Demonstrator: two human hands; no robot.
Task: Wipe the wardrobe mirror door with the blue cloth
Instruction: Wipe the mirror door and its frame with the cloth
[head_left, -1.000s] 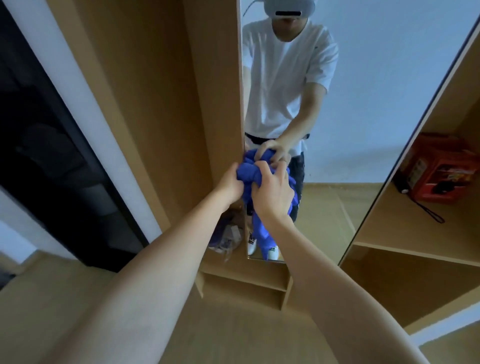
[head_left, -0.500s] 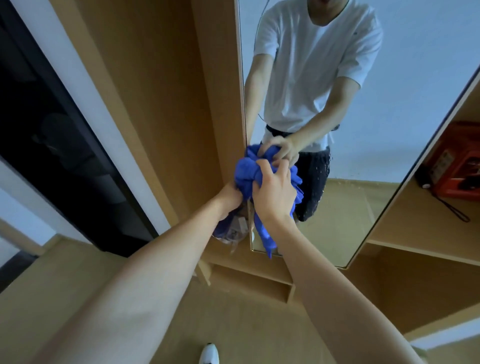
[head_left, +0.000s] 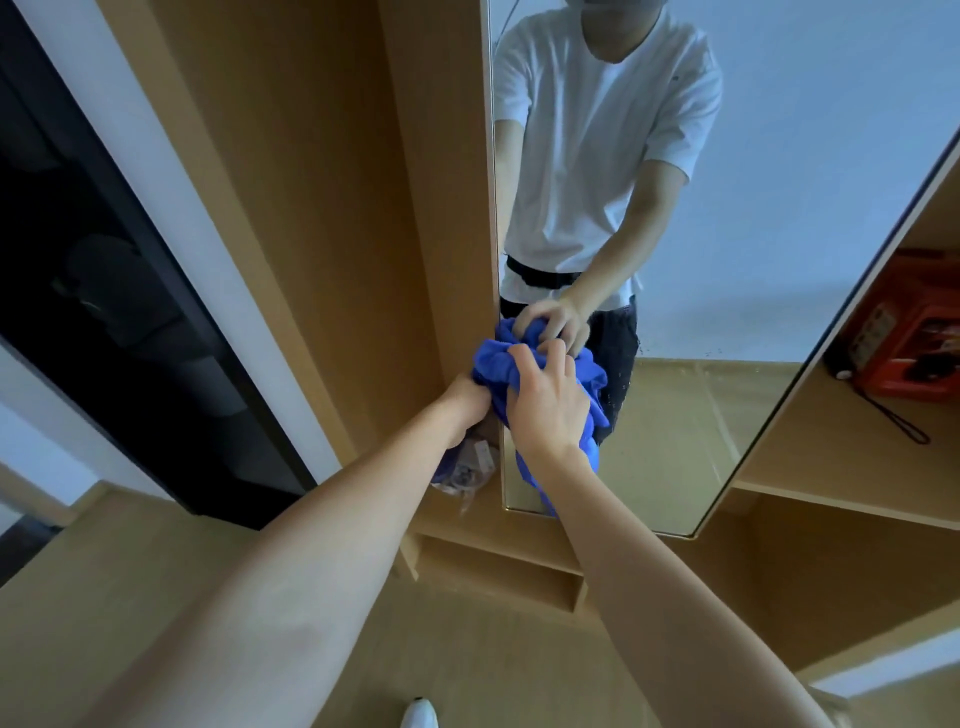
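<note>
- Since the earlier frames the view has tipped downward: a white shoe tip now shows at the bottom edge, and the bunched cloth and both hands sit slightly higher against the mirror edge.
- Right hand: fingers curled over the blue cloth, gripping the bundle from the front and pressing it against the glass.
- Left hand: closed around the left side of the same bundle at the mirror's left edge; its fingertips are hidden by the fabric.
- Blue cloth: soft, crumpled into a wad with deep folds; a loose tail hangs below the right wrist.
- Location: the cloth touches the mirror door at its lower left, beside the wooden wardrobe panel.
- Mirror door: flat, glossy, thin metallic frame, fine specks near the cloth; it reflects the person and a pale wall.
- Wardrobe: smooth light wood-grain board, matte.
- Open shelf at right holds a red box with a black cord.
</note>
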